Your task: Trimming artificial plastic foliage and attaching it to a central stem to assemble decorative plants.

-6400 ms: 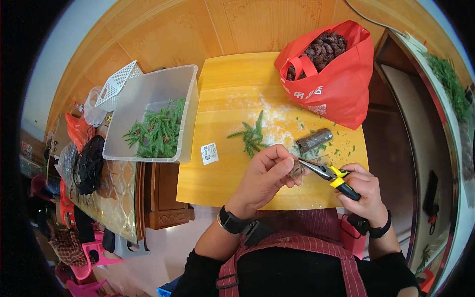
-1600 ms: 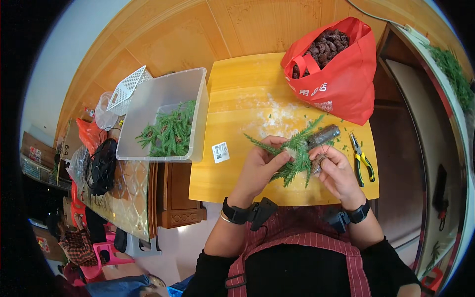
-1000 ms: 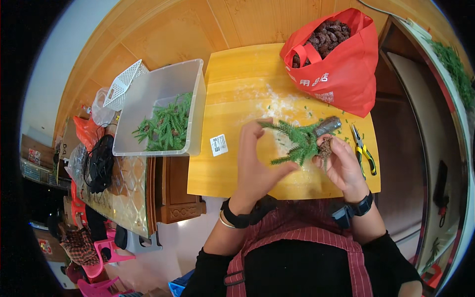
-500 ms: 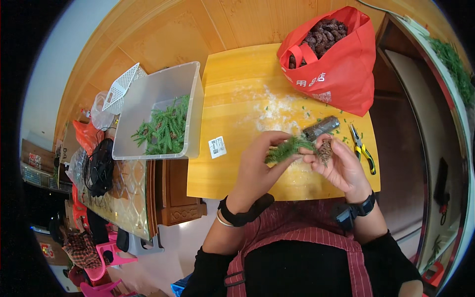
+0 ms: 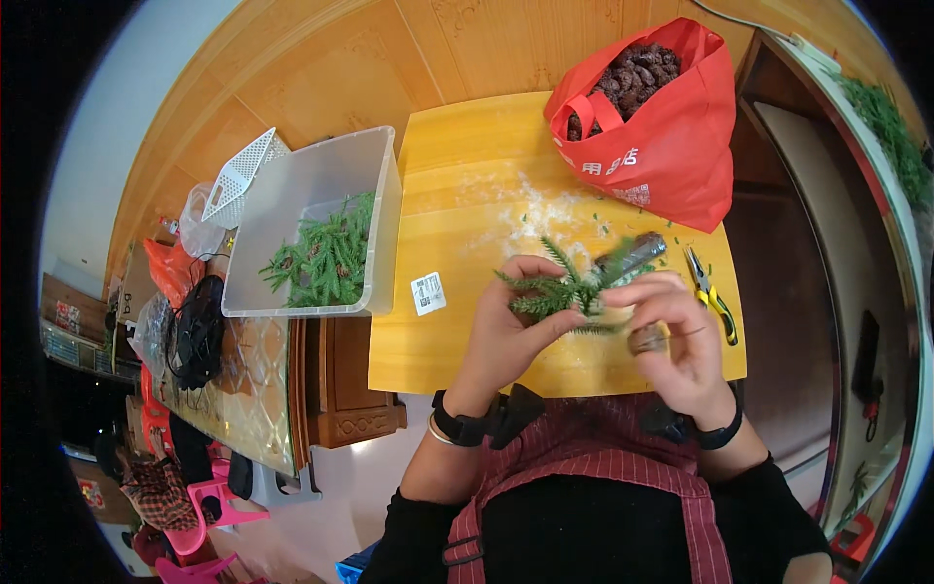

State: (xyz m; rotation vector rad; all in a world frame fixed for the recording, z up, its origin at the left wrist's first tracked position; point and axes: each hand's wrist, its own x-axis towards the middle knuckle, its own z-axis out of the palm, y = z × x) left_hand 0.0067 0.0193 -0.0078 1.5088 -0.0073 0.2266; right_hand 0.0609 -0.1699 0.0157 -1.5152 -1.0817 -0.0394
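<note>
My left hand point(image 5: 501, 331) pinches a green pine sprig point(image 5: 567, 290) above the near part of the yellow table point(image 5: 438, 360). The sprig's needled twigs fan outward. To its right, my right hand point(image 5: 689, 350) has a brown pine cone point(image 5: 646, 339) tucked in its curled fingers, blurred by motion. Its thumb and fingertips are near the sprig's right side; whether they touch it I cannot tell. Just beyond my hands lies a dark, plastic-wrapped roll point(image 5: 637, 255). Pliers with yellow and black handles point(image 5: 718, 300) rest right of my right hand.
A red bag point(image 5: 671, 146) full of pine cones point(image 5: 637, 78) stands at the table's far right. At left, a clear plastic bin point(image 5: 382, 224) holds more green sprigs point(image 5: 331, 253). White powder point(image 5: 535, 214), green scraps and a white label point(image 5: 427, 293) lie on the table.
The sprig's twigs are now spread apart in my left hand. My right hand has turned, and the pine cone has shifted slightly down, away from the sprig.
</note>
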